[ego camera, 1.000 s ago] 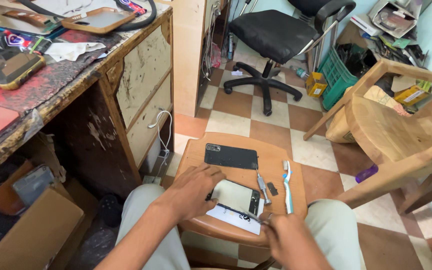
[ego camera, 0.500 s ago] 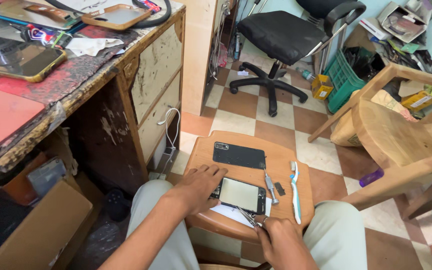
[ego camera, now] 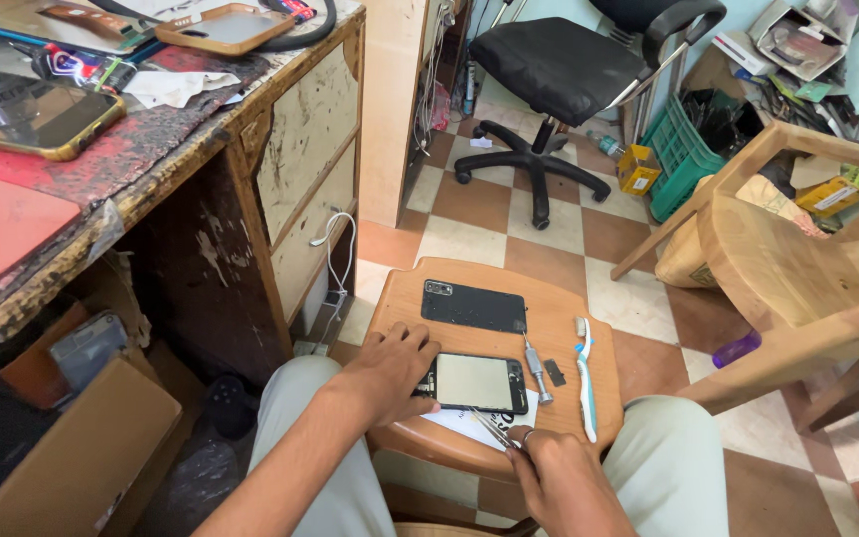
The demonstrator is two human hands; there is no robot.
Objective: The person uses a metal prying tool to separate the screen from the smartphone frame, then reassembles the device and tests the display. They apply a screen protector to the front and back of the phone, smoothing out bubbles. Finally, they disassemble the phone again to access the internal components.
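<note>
Hands point(ego camera: 390, 373), two; phones point(ego camera: 476, 383), two; toothbrush point(ego camera: 585, 373), one.

Black office chair point(ego camera: 569, 70) stood at my 12 o'clock | green crate point(ego camera: 683, 159) at 1 | wooden chair point(ego camera: 797, 268) at 2 | my worn desk point(ego camera: 151, 179) at 10

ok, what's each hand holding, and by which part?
Right hand pinches thin metal tweezers at their rear end. Left hand grips nothing, pressing the opened black phone's left end.
</note>
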